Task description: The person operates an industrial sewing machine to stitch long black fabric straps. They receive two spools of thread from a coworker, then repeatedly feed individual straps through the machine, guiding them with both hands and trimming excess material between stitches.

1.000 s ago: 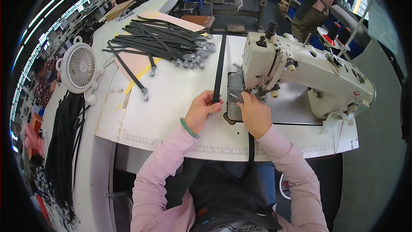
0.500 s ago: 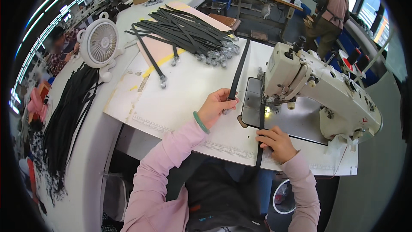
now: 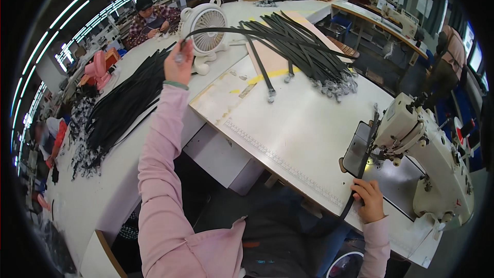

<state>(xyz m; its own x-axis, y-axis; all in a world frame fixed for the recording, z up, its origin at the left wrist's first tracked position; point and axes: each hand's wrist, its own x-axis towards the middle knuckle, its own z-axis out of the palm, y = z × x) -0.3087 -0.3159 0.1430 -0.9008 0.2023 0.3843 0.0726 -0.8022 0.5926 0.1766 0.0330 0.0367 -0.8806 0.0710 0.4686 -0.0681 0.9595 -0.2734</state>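
My left hand (image 3: pixel 179 64) is raised at the left, in front of the white fan, with its fingers closed on one end of a black strap (image 3: pixel 232 30). Clear plastic shows at that end, and the strap arcs away to the right over the strap pile. On the right, my right hand (image 3: pixel 368 201) lies with bent fingers on a second black strap (image 3: pixel 348 207). This one runs under the head of the white sewing machine (image 3: pixel 411 136), and its near end hangs over the table's front edge.
Many black straps with plastic-wrapped ends (image 3: pixel 301 46) lie on the machine table (image 3: pixel 278 134). A long black strap bundle (image 3: pixel 123 95) covers the side table at left, near a white fan (image 3: pixel 206 25). A pink fan (image 3: pixel 98 69) stands farther left. Other people sit or stand beyond.
My left hand has swung far left and up from beside the machine, carrying its strap along. My right hand stays on the strap at the machine. The view has turned left.
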